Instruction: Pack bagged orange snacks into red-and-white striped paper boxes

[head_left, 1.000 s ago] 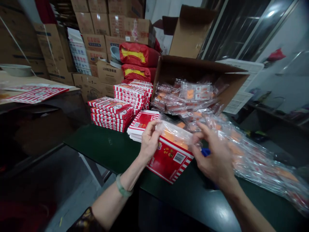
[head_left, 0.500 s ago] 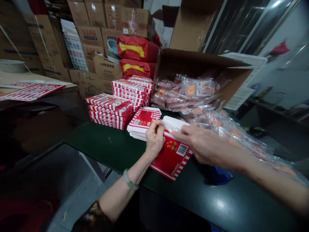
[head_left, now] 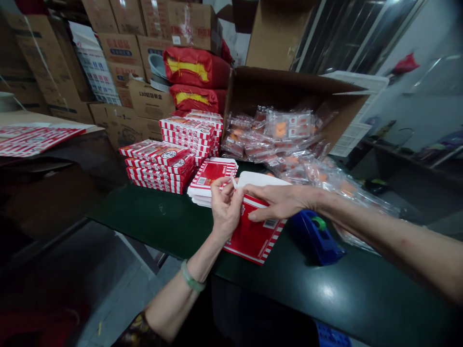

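Observation:
A flat red carton (head_left: pixel 249 238) with striped white-and-red edges and a white flap (head_left: pixel 262 179) lies on the green table before me. My left hand (head_left: pixel 226 209) is closed at its upper left corner, pinching a small white tab there. Across the carton's top stretches my right hand (head_left: pixel 277 200), its fingers extended on the upper edge and its thumb apart over the red face; part of the printed barcode is covered. Just behind my left hand sits a pile of similar flat cartons (head_left: pixel 217 171). A blue tape dispenser (head_left: pixel 320 241) with green tape stands right of the carton.
Folded striped boxes (head_left: pixel 155 166) are stacked at the left. Clear packets with orange contents (head_left: pixel 289 127) spill from a large cardboard box (head_left: pixel 246 91) across the table's right side. Red bundles (head_left: pixel 195 67) and brown cartons (head_left: pixel 152 101) stand behind.
My right hand has shifted left and its fingers have straightened along the carton's upper edge. My left fingers have moved slightly left. The tape dispenser shows more fully. The view has shifted a little.

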Demonstrator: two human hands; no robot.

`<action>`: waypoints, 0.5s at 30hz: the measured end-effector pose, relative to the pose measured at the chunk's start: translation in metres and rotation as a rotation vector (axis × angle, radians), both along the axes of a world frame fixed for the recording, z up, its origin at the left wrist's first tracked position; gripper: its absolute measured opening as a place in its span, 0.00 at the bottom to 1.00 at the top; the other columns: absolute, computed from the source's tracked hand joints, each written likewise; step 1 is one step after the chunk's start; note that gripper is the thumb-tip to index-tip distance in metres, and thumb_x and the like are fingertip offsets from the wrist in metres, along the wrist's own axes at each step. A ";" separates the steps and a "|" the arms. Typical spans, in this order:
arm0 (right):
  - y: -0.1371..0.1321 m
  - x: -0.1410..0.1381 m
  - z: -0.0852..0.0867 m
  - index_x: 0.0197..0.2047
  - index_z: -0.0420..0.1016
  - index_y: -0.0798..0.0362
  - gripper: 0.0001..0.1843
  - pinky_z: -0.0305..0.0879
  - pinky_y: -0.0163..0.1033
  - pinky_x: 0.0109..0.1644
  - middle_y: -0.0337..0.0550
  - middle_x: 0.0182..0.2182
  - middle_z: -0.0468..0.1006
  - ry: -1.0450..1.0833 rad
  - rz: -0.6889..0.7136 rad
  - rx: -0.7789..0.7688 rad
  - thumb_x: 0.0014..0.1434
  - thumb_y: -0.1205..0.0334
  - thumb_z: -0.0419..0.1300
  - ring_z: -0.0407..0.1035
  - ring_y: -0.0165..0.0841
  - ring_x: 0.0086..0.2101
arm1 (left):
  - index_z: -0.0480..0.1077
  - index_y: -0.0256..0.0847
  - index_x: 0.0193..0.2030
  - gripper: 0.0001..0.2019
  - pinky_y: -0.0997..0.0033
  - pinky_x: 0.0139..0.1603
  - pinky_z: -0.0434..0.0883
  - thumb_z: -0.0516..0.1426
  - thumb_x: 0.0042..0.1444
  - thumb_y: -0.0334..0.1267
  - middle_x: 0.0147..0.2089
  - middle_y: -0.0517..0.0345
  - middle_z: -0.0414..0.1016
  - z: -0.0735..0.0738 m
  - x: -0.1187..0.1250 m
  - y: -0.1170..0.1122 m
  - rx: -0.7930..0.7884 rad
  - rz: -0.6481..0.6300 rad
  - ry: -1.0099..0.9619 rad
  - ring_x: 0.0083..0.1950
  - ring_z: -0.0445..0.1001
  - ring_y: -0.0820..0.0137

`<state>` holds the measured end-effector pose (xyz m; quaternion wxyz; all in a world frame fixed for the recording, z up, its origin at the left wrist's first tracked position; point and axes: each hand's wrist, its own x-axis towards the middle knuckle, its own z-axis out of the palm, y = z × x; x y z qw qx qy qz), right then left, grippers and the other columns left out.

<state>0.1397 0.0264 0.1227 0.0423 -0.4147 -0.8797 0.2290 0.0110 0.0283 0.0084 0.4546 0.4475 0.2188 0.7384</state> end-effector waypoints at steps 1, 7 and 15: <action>0.000 0.000 0.000 0.43 0.73 0.52 0.19 0.61 0.32 0.28 0.36 0.26 0.77 0.011 -0.009 -0.009 0.45 0.59 0.65 0.66 0.28 0.23 | 0.58 0.43 0.47 0.17 0.70 0.45 0.71 0.59 0.54 0.40 0.44 0.52 0.76 -0.001 -0.002 0.000 -0.002 0.011 0.032 0.42 0.76 0.70; -0.003 -0.013 -0.005 0.32 0.73 0.55 0.13 0.61 0.33 0.29 0.40 0.25 0.76 -0.150 0.030 -0.054 0.49 0.53 0.63 0.67 0.29 0.25 | 0.68 0.38 0.33 0.11 0.66 0.50 0.68 0.54 0.58 0.44 0.42 0.51 0.75 -0.002 -0.014 0.007 0.181 0.271 0.420 0.47 0.74 0.66; -0.055 0.027 -0.027 0.40 0.69 0.52 0.08 0.69 0.36 0.39 0.41 0.36 0.74 0.886 -0.614 0.873 0.55 0.64 0.60 0.71 0.29 0.34 | 0.64 0.38 0.26 0.10 0.74 0.36 0.68 0.55 0.57 0.36 0.31 0.58 0.73 0.004 -0.021 0.009 0.323 0.451 0.542 0.32 0.72 0.74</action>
